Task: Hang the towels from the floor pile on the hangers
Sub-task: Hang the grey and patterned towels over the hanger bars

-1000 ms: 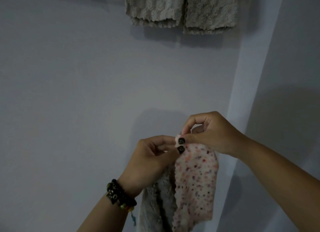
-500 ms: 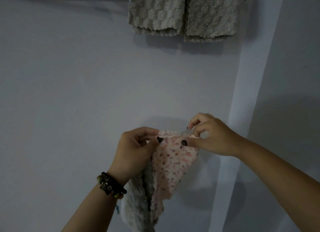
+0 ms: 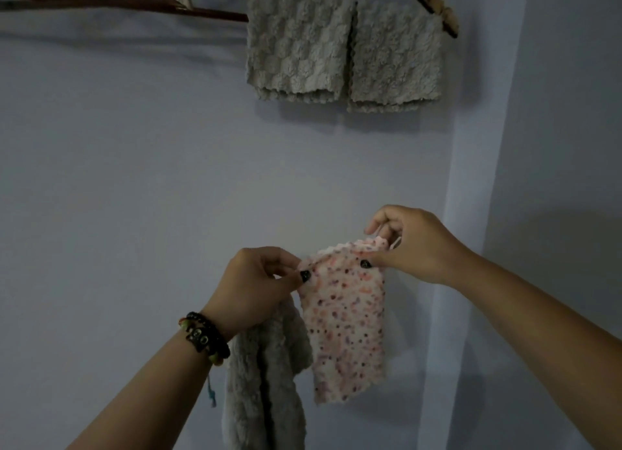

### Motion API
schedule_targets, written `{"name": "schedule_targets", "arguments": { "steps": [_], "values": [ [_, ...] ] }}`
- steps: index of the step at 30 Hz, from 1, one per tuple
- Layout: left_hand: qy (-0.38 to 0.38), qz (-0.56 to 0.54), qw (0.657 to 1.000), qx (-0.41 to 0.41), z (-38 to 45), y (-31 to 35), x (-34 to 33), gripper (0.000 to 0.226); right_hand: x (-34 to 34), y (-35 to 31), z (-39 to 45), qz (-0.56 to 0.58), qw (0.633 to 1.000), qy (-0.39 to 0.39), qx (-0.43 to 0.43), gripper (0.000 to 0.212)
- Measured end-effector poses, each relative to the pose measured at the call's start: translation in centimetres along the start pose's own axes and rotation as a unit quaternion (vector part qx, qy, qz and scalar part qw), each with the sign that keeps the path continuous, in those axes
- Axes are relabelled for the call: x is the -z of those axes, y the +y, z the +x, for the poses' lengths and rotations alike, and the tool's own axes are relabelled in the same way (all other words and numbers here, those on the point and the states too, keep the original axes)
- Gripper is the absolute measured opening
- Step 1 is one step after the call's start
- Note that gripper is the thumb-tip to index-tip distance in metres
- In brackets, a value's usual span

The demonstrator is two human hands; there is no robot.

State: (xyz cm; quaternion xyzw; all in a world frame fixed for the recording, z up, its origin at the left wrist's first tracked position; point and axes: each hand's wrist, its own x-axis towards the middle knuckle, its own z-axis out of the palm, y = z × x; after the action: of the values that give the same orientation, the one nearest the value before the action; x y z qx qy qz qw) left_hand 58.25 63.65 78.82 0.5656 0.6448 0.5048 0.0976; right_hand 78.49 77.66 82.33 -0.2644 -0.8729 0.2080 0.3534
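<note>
Both hands pinch the top edge of the spotted pink towel (image 3: 343, 318), left hand (image 3: 259, 286) at its left corner, right hand (image 3: 415, 244) at its right. A grey towel (image 3: 266, 382) hangs under the left hand. Two grey towels (image 3: 343, 50) hang from the hanger (image 3: 134, 2) above.

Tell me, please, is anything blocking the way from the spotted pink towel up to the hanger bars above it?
Nothing visible does. Both hands hold the pink towel before bare wall. Two beige towels fill the hanger bars' right end; the left part is free.

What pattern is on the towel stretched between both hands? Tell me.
The towel is pale pink with small red, orange and purple speckles. The head view shows it.
</note>
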Motion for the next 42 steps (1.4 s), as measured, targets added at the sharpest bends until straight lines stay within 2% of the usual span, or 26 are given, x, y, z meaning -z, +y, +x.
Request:
{"name": "schedule_targets", "arguments": {
  "steps": [2, 5, 9, 12, 14, 17, 20, 22, 25, 29, 35, 42],
  "values": [
    [0.009, -0.028, 1.0, -0.003, 0.7, 0.7, 0.2, 0.005, 0.7, -0.2, 0.6, -0.026, 1.0, 0.007, -0.002, 0.035],
    [0.015, -0.028, 0.999, -0.014, 1.5, 2.1, 0.5, 0.004, 1.5, -1.0, 1.4, -0.067, 0.997, 0.041, 0.023, 0.018],
    [0.001, 0.118, 0.993, -0.029, 1.7, 3.5, 0.4, 0.009, 1.8, -2.5, 2.1, -0.053, 0.993, 0.102, 0.04, 0.011],
    [-0.004, 0.125, 0.992, -0.015, 1.1, 4.3, 0.0, 0.011, 0.9, -2.7, 2.5, -0.014, 0.99, 0.138, 0.002, 0.012],
    [0.024, 0.06, 0.998, 0.0, 0.8, 4.9, -0.1, 0.011, 0.3, -2.9, 2.3, 0.066, 0.981, 0.181, -0.023, 0.009],
    [0.085, -0.036, 0.996, 0.012, 0.7, 5.6, 0.1, 0.009, -0.6, -3.8, 1.4, 0.27, 0.945, 0.178, -0.053, 0.015],
    [0.146, -0.087, 0.985, 0.003, 1.0, 6.3, 0.4, 0.008, -1.9, -4.8, 1.2, 0.389, 0.903, 0.183, -0.012, 0.015],
    [0.179, -0.086, 0.98, -0.013, 1.1, 7.1, 0.8, 0.007, -2.7, -4.8, 1.1, 0.347, 0.91, 0.217, 0.064, 0.014],
    [0.207, -0.07, 0.975, -0.042, 1.4, 8.2, 1.4, 0.003, -3.4, -4.4, 1.6, 0.209, 0.923, 0.253, 0.201, 0.027],
    [0.229, -0.031, 0.969, -0.084, 1.9, 9.6, 2.9, 0.004, -3.4, -4.1, 4.1, 0.067, 0.898, 0.27, 0.34, 0.039],
    [0.253, 0.036, 0.964, -0.076, 4.8, 9.8, 6.7, 0.013, -1.5, -4.5, 8.8, -0.017, 0.842, 0.319, 0.435, 0.053],
    [0.256, 0.031, 0.966, -0.019, 11.7, 8.0, 11.7, 0.024, -0.7, -5.3, 13.7, -0.074, 0.826, 0.323, 0.455, 0.058]
  ]
}}
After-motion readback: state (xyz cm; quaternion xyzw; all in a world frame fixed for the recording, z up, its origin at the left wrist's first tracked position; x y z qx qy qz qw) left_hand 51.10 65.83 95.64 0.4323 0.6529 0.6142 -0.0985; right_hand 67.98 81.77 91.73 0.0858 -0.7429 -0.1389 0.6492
